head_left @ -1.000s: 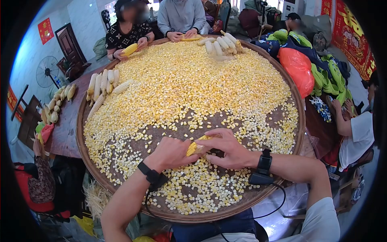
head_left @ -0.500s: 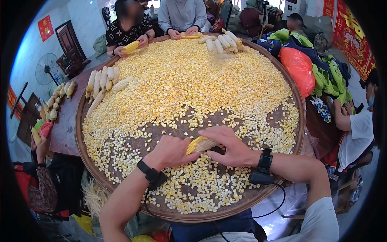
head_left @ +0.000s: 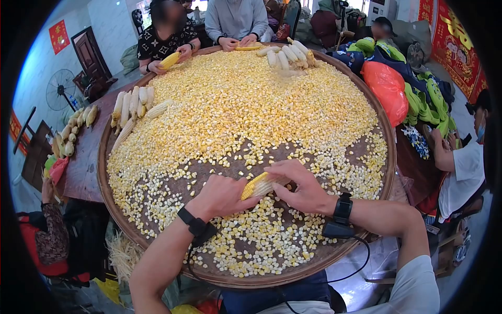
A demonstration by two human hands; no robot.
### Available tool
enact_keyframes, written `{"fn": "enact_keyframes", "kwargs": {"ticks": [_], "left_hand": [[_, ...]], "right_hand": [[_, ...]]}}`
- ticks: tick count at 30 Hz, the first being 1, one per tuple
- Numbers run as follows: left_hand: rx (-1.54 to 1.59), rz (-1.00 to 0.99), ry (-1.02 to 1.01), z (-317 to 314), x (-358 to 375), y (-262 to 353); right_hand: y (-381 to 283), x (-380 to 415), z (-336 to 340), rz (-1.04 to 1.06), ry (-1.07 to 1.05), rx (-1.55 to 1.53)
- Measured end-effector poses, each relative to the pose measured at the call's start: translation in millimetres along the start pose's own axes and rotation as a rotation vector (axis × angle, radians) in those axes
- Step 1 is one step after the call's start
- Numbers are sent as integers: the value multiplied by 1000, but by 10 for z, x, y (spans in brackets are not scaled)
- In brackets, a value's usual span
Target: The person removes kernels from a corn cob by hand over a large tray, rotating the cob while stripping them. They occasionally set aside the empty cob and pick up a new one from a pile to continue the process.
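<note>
Between my two hands lies a corn cob (head_left: 255, 187), held tilted over the round tray (head_left: 102, 172); part of it is yellow with kernels and part looks pale and stripped. My left hand (head_left: 222, 194) is closed round its left end. At the other end, my right hand (head_left: 297, 186) grips the cob with thumb and fingers. Loose yellow and white kernels (head_left: 235, 120) cover much of the tray, with brown tray surface showing around my hands.
Pale stripped cobs stand in a pile (head_left: 130, 107) at the tray's left and another (head_left: 293, 55) at its far edge. Two people across the tray hold cobs. A red plastic bag (head_left: 385, 93) lies beyond the right rim. Other people sit at both sides.
My right hand has shifted slightly up along the cob, with its thumb now closer against it. At the far left, another person's hand has lowered and no longer shows a cob.
</note>
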State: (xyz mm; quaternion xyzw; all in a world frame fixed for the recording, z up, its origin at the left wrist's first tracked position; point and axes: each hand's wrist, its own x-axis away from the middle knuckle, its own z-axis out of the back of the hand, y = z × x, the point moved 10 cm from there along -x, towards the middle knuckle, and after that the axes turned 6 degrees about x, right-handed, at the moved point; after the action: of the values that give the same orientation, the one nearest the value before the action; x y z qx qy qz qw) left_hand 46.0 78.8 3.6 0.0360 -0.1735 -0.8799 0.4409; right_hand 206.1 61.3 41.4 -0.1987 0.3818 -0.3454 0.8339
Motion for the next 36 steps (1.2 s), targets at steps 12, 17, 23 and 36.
{"fn": "enact_keyframes", "kwargs": {"ticks": [12,17,23,36], "left_hand": [[-43,-7,44,-5,-4,-12],[-1,34,-43,-9,-4,-2],[-4,-40,103,-46,-14,-46],[-27,-42,72,-9,2,-1]], "right_hand": [[-19,7,-50,-55,-148,115],[-160,-14,-70,73,-138,171],[-253,59,-212,206,-222,270],[-189,37,-165,165,-158,168]]}}
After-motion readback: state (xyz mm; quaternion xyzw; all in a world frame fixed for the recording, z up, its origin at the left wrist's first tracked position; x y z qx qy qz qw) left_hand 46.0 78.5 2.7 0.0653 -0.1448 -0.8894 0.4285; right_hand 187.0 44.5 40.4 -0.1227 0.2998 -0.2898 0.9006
